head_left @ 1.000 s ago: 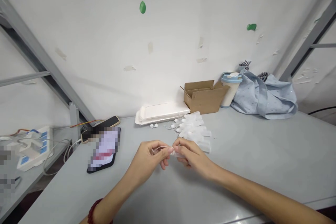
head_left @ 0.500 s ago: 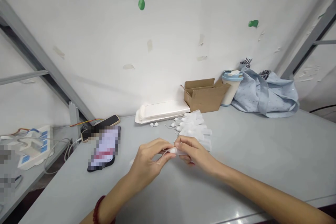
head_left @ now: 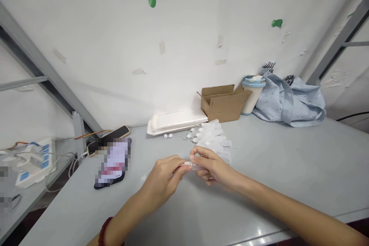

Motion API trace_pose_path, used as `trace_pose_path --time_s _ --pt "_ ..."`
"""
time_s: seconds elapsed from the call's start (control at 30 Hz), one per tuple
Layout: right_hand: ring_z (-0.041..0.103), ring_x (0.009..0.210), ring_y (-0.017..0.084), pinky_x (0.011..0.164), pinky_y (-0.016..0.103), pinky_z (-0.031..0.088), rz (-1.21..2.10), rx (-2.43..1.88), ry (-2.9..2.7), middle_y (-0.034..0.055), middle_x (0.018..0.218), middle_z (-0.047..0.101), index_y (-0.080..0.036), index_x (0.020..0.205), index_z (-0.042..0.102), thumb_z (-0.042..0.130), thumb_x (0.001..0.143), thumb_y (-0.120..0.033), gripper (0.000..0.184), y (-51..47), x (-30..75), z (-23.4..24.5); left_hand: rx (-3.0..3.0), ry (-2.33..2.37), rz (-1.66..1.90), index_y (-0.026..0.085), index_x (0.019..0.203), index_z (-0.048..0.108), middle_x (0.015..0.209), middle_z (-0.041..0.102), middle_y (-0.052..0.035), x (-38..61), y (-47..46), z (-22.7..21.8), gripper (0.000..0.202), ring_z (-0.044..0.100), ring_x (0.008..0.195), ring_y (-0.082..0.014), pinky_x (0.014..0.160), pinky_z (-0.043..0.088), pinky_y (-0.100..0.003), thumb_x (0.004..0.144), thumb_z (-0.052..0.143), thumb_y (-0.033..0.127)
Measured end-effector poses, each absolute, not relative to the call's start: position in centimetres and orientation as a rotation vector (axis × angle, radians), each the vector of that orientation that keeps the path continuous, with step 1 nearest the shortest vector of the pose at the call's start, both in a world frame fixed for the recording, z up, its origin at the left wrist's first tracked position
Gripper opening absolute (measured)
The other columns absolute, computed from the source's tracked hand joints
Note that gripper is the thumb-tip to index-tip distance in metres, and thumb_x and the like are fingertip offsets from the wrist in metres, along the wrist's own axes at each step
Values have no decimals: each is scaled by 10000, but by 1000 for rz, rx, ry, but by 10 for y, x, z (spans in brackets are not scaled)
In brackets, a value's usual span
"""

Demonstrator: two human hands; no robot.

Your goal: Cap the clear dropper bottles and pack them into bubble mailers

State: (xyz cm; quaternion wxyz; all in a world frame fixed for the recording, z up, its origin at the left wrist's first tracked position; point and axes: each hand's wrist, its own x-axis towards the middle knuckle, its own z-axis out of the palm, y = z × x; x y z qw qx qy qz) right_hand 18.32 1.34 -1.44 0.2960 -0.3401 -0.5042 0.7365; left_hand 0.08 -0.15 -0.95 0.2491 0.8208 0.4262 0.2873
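Over the near middle of the table, my left hand (head_left: 163,178) pinches a small white cap (head_left: 187,163) between thumb and fingers. My right hand (head_left: 212,164) grips a small translucent plastic tube (head_left: 197,167), its end meeting the cap. Fingers partly hide both pieces, so I cannot tell how firmly they are joined. Just behind my right hand lies a heap of similar translucent tubes (head_left: 211,134), several with white tips pointing left. Two little white caps (head_left: 167,136) rest to the left of the heap. Something pale (head_left: 145,177) shows beside my left hand, mostly hidden.
Flat white boxes (head_left: 178,120) lie along the wall beside an open cardboard box (head_left: 226,105), a lidded cup (head_left: 252,96) and a light-blue cloth bag (head_left: 291,102). Leftward are a phone (head_left: 125,132), a blurred-out flat item (head_left: 113,163) and a power strip (head_left: 37,169) with cables.
My left thumb and fingers have closed further over the cap, covering more of it; the thin strand visible there earlier is now hidden. The view has shifted slightly.
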Motion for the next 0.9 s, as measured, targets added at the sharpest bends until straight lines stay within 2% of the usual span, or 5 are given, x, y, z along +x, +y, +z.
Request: trace_pose_path --time_s 0.23,0.5,0.77,0.83,0.9 --pt "98 442 55 407 196 78 2092 -937 -1315 -118 486 201 -239 775 354 576 821 -464 319 19 186 -10 2459 1018 890 161 960 572 830 611 -58 -3 -2 -13 134 551 700 -145 635 429 -245 906 455 193" --pt "170 440 46 416 194 108 1858 -874 -1539 -109 524 257 -224 803 389 546 840 -496 316 16 187 -12 2259 1146 546 158 668 555 608 566 6 2 -5 0 337 509 562 -108 515 378 -195 933 387 282" --pt "74 439 57 384 186 72 2179 -971 -1307 -114 501 171 -230 717 305 558 818 -519 396 22 188 -15 3061 1068 762 151 774 545 674 547 -34 -2 -3 -25 273 474 589 -151 521 346 -256 956 346 199" --pt "149 430 59 392 180 153 2038 -1010 -1408 -105 518 231 -228 734 334 526 828 -540 378 21 186 -16 2956 1115 734 150 779 552 674 551 -31 -4 0 -23 270 480 586 -146 527 352 -250 952 356 220" --pt "282 463 75 443 203 254 1635 -1029 -1640 -72 567 358 -219 787 424 528 830 -522 323 19 184 -19 2724 1187 684 152 731 555 641 539 -14 -6 3 -16 295 472 560 -129 523 351 -235 943 376 253"
